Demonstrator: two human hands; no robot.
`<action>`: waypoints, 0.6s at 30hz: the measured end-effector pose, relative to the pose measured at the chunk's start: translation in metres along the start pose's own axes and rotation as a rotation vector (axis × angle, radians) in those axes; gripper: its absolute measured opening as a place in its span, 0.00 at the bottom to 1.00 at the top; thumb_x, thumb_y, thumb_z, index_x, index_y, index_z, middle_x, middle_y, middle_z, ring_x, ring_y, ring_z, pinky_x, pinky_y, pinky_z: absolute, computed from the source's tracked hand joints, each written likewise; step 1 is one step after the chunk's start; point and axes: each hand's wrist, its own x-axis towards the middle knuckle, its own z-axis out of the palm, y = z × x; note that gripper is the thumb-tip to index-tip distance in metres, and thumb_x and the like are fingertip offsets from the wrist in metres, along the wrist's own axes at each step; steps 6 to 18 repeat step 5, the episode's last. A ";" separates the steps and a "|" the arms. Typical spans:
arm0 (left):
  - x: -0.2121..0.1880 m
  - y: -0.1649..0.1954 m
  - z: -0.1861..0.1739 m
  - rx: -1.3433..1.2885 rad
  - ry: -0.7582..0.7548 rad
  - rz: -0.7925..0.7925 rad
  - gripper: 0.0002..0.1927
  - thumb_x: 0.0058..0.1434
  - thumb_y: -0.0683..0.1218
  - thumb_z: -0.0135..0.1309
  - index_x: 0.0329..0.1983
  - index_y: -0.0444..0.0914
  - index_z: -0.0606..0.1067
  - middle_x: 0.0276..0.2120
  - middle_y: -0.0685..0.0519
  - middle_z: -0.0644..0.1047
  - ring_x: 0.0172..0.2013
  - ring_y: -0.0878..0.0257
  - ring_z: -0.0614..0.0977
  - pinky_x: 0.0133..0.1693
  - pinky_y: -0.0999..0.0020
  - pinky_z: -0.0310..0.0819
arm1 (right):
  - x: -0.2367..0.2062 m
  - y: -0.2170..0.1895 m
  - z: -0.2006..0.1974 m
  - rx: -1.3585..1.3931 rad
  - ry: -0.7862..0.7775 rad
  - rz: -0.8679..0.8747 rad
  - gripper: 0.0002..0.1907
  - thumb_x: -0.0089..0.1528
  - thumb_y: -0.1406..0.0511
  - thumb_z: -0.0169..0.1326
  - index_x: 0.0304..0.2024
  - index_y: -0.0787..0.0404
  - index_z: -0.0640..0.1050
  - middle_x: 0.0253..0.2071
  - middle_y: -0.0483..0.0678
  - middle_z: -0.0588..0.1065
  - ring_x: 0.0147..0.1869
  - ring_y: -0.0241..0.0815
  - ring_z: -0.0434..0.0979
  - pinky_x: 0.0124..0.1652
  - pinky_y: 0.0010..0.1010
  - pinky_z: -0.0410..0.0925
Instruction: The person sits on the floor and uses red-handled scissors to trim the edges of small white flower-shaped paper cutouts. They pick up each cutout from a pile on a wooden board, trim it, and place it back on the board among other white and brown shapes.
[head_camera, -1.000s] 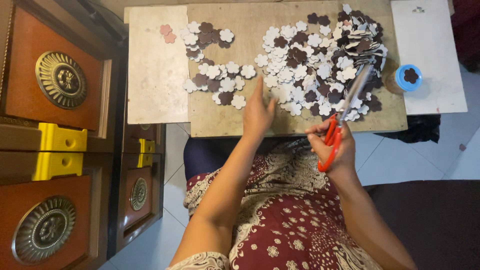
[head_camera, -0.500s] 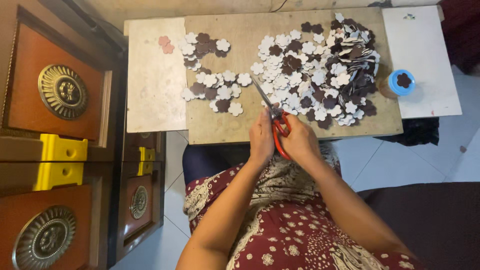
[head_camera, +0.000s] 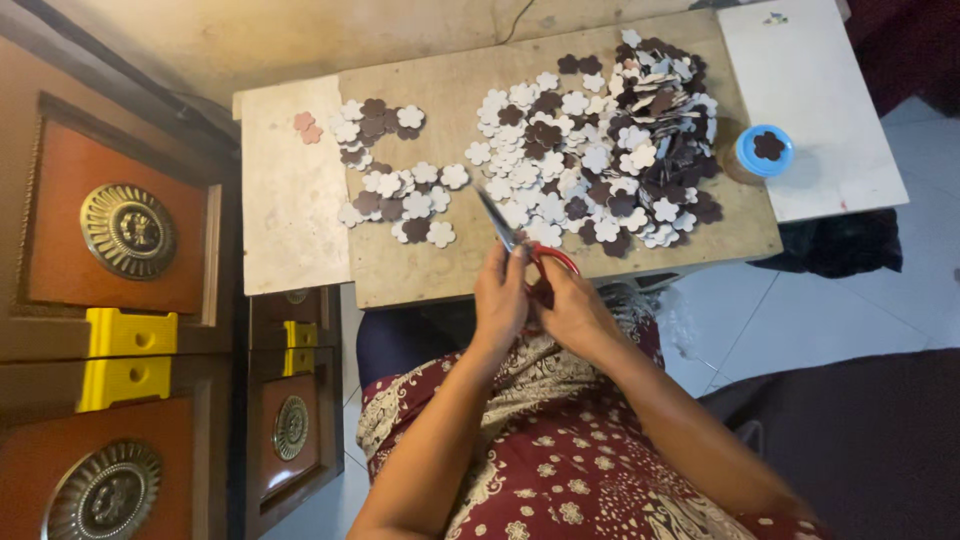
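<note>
I see both hands meeting at the near tabletop (head_camera: 440, 275) edge. My right hand (head_camera: 572, 305) grips red-handled scissors (head_camera: 520, 245), blades barely parted; my left hand (head_camera: 500, 295) pinches something by the blades, hidden. Flower cutouts (head_camera: 600, 150) lie piled beyond. I judge cutting is underway, calling for steady feeding.

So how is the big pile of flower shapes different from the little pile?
The big pile lies right of the scissors, heaped and overlapping; the little pile lies left, flatter and spread out. The big pile has many more pieces. Both mix white and dark brown flowers on the board.
</note>
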 end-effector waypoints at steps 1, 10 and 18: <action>-0.001 0.000 0.000 -0.064 0.001 0.005 0.17 0.73 0.47 0.47 0.58 0.33 0.74 0.44 0.52 0.81 0.45 0.67 0.82 0.45 0.72 0.76 | -0.002 0.003 -0.001 -0.035 0.081 -0.147 0.32 0.58 0.69 0.60 0.64 0.60 0.67 0.45 0.57 0.79 0.48 0.55 0.82 0.47 0.41 0.72; 0.011 0.003 0.001 -0.251 0.009 -0.005 0.17 0.75 0.46 0.45 0.60 0.31 0.72 0.48 0.47 0.78 0.47 0.62 0.81 0.49 0.66 0.79 | -0.001 0.008 0.000 -0.096 0.289 -0.462 0.33 0.58 0.72 0.61 0.66 0.62 0.68 0.58 0.61 0.75 0.59 0.58 0.77 0.54 0.42 0.71; 0.011 0.003 0.001 -0.251 0.009 -0.005 0.17 0.75 0.46 0.45 0.60 0.31 0.72 0.48 0.47 0.78 0.47 0.62 0.81 0.49 0.66 0.79 | -0.001 0.008 0.000 -0.096 0.289 -0.462 0.33 0.58 0.72 0.61 0.66 0.62 0.68 0.58 0.61 0.75 0.59 0.58 0.77 0.54 0.42 0.71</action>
